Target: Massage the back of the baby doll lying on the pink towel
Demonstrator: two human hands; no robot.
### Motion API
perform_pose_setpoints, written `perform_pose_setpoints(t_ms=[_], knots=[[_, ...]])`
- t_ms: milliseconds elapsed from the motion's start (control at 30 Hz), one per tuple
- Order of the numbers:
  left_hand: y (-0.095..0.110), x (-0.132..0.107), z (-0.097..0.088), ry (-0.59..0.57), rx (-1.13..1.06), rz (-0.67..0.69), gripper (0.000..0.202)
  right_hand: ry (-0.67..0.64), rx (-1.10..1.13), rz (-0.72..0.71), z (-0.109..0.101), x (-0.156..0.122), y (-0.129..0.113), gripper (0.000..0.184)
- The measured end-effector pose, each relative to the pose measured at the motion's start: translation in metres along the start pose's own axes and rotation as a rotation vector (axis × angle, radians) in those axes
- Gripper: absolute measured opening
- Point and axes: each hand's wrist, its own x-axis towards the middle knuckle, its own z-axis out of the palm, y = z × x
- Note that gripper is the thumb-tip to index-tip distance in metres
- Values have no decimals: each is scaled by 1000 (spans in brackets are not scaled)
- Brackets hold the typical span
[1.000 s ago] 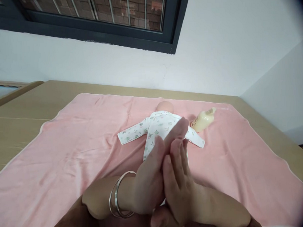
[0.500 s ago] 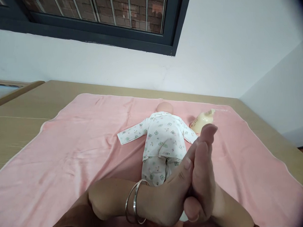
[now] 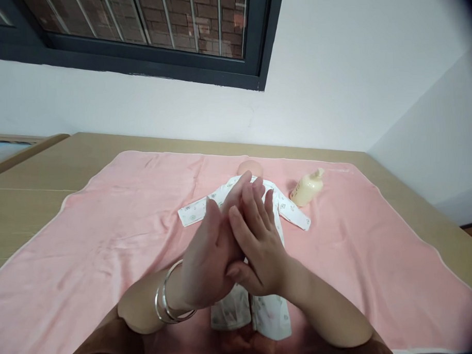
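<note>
Palm against palm, my left hand (image 3: 213,255) and my right hand (image 3: 261,243) meet above a baby doll's clothed body. Both have their fingers stretched out, with nothing seen between them. Two silver bangles (image 3: 166,298) circle my left wrist. Beneath the hands lies the doll (image 3: 250,167), its head at the far end, dressed in a white printed top (image 3: 196,210) and matching trousers (image 3: 272,315). My hands and forearms hide its middle. A cream pump bottle (image 3: 308,188) lies tilted on the cloth, right of the doll's sleeve.
A pink blanket (image 3: 117,227) with a pale edge spreads over a wooden surface (image 3: 24,205). Behind it rises a white wall (image 3: 325,81) with a dark-framed window (image 3: 251,68). At the far left runs a wooden rail (image 3: 30,155).
My hands have shifted left and turned, from pressed edge-on to laid palm to palm with the fingers fanned. The pump bottle and the doll's right-side sleeve show more fully now.
</note>
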Motion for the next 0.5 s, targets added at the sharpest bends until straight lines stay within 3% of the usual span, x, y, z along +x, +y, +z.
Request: perform_pose_setpoints(t_ms=[167, 300, 500], knots=[[-15, 4, -1, -88, 111, 58, 70, 43, 93, 17, -7, 7, 16, 82], [-22, 12, -12, -174, 155, 188, 65, 32, 175, 75, -2, 9, 20, 75], [-34, 23, -35, -84, 347, 386, 53, -35, 267, 32, 9, 2, 12, 67]])
